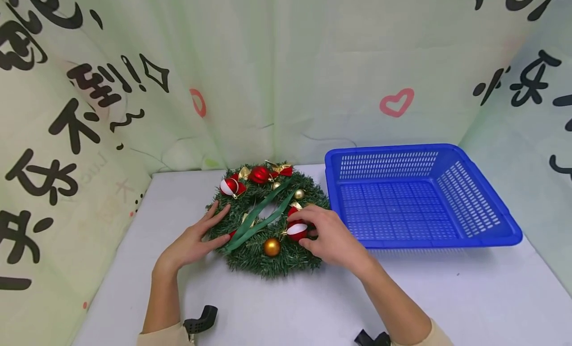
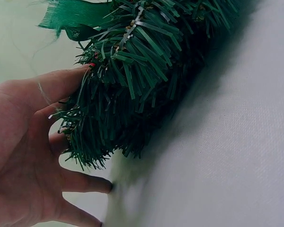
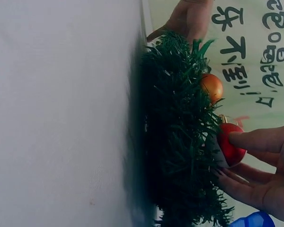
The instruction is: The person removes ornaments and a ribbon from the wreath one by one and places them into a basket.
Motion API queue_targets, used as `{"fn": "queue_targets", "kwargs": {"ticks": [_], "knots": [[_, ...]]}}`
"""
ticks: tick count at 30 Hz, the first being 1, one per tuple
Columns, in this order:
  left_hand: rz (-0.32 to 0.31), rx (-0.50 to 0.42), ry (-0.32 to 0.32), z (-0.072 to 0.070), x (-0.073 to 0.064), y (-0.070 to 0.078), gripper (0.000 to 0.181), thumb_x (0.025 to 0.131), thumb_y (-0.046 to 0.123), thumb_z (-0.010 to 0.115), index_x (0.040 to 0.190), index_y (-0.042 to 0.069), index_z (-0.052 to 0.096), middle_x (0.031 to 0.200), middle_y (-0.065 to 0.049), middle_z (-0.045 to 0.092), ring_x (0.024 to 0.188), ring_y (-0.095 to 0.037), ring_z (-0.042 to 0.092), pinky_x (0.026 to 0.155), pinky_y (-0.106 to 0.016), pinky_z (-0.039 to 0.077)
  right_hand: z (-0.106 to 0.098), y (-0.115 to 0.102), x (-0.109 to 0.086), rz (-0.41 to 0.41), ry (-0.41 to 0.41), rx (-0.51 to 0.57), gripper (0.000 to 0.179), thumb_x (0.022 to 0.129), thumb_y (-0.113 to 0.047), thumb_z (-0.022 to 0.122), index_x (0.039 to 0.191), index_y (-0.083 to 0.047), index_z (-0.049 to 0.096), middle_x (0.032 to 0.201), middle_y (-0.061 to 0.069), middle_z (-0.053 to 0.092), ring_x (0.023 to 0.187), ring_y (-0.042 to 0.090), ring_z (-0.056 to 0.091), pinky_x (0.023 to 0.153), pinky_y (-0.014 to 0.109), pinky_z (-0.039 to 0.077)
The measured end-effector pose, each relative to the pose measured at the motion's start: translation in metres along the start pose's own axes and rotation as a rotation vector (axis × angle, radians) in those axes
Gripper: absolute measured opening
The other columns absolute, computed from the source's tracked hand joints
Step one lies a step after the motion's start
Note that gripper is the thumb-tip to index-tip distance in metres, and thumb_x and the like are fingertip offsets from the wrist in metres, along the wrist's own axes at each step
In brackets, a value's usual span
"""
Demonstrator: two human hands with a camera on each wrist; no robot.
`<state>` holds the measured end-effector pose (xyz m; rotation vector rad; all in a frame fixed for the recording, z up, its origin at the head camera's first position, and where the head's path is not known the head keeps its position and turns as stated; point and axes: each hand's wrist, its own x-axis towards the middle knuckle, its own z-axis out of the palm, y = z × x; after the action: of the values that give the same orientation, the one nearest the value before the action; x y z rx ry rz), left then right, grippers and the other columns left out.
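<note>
A green Christmas wreath [image 1: 263, 267] lies flat on the table, trimmed with bows and balls. On its right side, my right hand [image 1: 331, 236] pinches a red-and-white Christmas ball [image 1: 297, 230]; the right wrist view shows the thumb on the red part of the ball. My left hand [image 1: 189, 244] rests against the wreath's left edge. In the left wrist view its fingers are spread beside the greenery, thumb on top. A green ribbon [image 1: 245, 234] crosses the wreath, near an orange-gold ball [image 1: 272, 247] at the front.
A blue plastic basket [image 1: 424, 241] stands on the white table [image 1: 277, 311] just right of the wreath. Printed curtains [image 1: 313, 88] close off the back and sides. Black wrist mounts [image 1: 201, 320] sit at both wrists.
</note>
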<state>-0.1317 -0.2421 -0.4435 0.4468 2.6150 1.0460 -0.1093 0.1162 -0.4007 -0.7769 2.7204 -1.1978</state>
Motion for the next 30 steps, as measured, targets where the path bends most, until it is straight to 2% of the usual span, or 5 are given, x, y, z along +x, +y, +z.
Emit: {"fn": "queue_targets", "kwargs": {"ticks": [10, 21, 30], "knots": [[0.005, 0.000, -0.002, -0.001, 0.002, 0.002, 0.075, 0.104, 0.046, 0.062, 0.167, 0.033, 0.024, 0.177, -0.003, 0.000, 0.157, -0.049, 0.017, 0.116, -0.074, 0.029, -0.011, -0.002, 0.000, 0.017, 0.031, 0.025, 0.044, 0.086, 0.006, 0.079, 0.127, -0.008, 0.072, 0.122, 0.005, 0.069, 0.107, 0.024, 0.069, 0.084, 0.033, 0.063], [0.007, 0.006, -0.003, -0.001, 0.003, 0.003, 0.075, 0.104, 0.046, 0.063, 0.167, 0.033, 0.025, 0.177, -0.004, 0.002, 0.156, -0.051, 0.018, 0.115, -0.074, 0.029, -0.022, -0.005, -0.003, 0.084, 0.051, 0.069, 0.046, 0.086, 0.008, 0.078, 0.127, -0.010, 0.073, 0.122, 0.004, 0.068, 0.110, 0.025, 0.068, 0.083, 0.027, 0.062], [-0.013, -0.003, -0.018, 0.001, 0.003, 0.000, 0.077, 0.103, 0.049, 0.063, 0.167, 0.035, 0.022, 0.177, -0.002, -0.001, 0.157, -0.051, 0.018, 0.115, -0.074, 0.030, -0.030, -0.003, -0.008, 0.098, 0.058, 0.081, 0.049, 0.086, 0.009, 0.078, 0.130, -0.011, 0.071, 0.123, 0.004, 0.067, 0.112, 0.026, 0.068, 0.083, 0.028, 0.062]]}}
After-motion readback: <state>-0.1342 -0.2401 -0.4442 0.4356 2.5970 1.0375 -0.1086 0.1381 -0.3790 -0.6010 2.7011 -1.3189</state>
